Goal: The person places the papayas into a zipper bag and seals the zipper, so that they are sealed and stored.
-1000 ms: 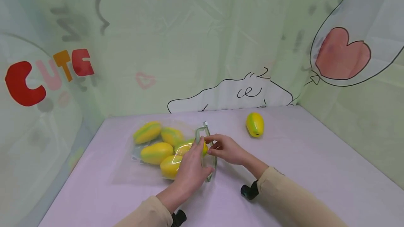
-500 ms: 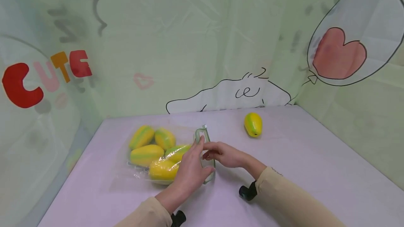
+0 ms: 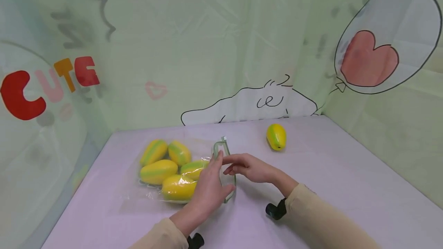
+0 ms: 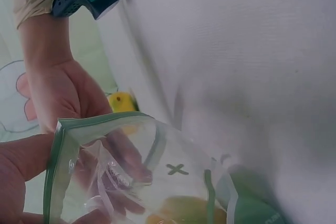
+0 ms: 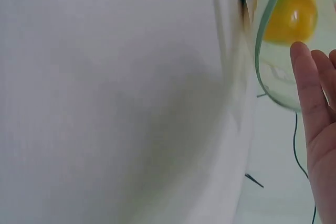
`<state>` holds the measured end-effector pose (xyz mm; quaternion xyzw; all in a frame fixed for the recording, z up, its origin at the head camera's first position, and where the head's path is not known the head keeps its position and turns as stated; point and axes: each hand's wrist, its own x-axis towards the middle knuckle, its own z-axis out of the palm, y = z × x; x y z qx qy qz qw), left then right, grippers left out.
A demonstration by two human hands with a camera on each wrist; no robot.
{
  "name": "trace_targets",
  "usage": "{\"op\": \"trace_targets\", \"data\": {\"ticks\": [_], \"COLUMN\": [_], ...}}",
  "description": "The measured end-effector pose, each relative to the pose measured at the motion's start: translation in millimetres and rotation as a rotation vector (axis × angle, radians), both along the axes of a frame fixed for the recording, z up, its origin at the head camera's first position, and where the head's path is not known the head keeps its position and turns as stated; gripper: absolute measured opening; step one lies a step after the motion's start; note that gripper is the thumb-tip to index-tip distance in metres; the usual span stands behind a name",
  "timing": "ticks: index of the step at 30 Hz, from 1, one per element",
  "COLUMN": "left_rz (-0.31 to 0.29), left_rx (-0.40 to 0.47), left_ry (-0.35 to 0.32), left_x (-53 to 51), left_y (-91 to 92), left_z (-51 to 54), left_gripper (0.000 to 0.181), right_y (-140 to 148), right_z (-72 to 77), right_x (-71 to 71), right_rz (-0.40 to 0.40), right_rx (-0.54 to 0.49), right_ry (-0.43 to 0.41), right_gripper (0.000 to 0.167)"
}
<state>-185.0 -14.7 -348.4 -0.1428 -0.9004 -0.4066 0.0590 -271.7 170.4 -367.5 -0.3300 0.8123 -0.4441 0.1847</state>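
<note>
A clear zip bag [image 3: 133,193] with a green-edged mouth lies on its side and holds several yellow-green papayas [image 3: 158,172]. My left hand [image 3: 209,187] holds the bag by its mouth, the thumb apart from the fingers. At the mouth, my right hand [image 3: 254,168] has its fingers reaching inside, seen through the plastic in the left wrist view. Its fingers [image 5: 310,90] look fairly straight in the right wrist view and grip nothing; a papaya [image 5: 291,11] lies beyond them in the bag. Another papaya [image 3: 276,136] rests outside, at the back right.
A pale lilac cloth [image 3: 311,172] covers the table. Printed curtains [image 3: 207,49] hang behind it and at both sides. Black wrist cameras [image 3: 276,209] are worn on the wrists, below beige sleeves.
A papaya at the bag's mouth has gone deeper inside, and the bagged papayas have shifted left and rearranged. My right fingers have let go of it. My left hand stays at the mouth.
</note>
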Motion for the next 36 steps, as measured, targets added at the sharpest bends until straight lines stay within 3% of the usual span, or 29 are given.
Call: {"op": "trace_targets", "data": {"ticks": [10, 20, 23, 30, 36], "left_rz": [0.022, 0.015, 0.009, 0.006, 0.021], "left_rx": [0.013, 0.028, 0.029, 0.035, 0.039], "left_ry": [0.007, 0.024, 0.049, 0.053, 0.063], "left_x": [-2.4, -2.9, -3.4, -4.3, -5.6], "left_y": [-2.1, -2.4, -3.3, -4.0, -5.1], "left_z": [2.0, -1.1, -1.3, 1.2, 5.0], "left_gripper": [0.096, 0.096, 0.096, 0.096, 0.094], "right_y": [42.5, 90.5, 103.4, 123.4, 122.7], "right_z": [7.2, 12.4, 14.1, 10.1, 0.5], "right_x": [-5.4, -12.4, -15.5, -26.7, -40.9], "right_rz": [-0.162, -0.406, -0.509, -0.787, -0.948], "right_rx": [-0.107, -0.112, -0.122, -0.044, 0.012], "right_ry": [0.003, 0.094, 0.106, 0.164, 0.152], "right_gripper": [0.041, 0.042, 0.043, 0.051, 0.061]}}
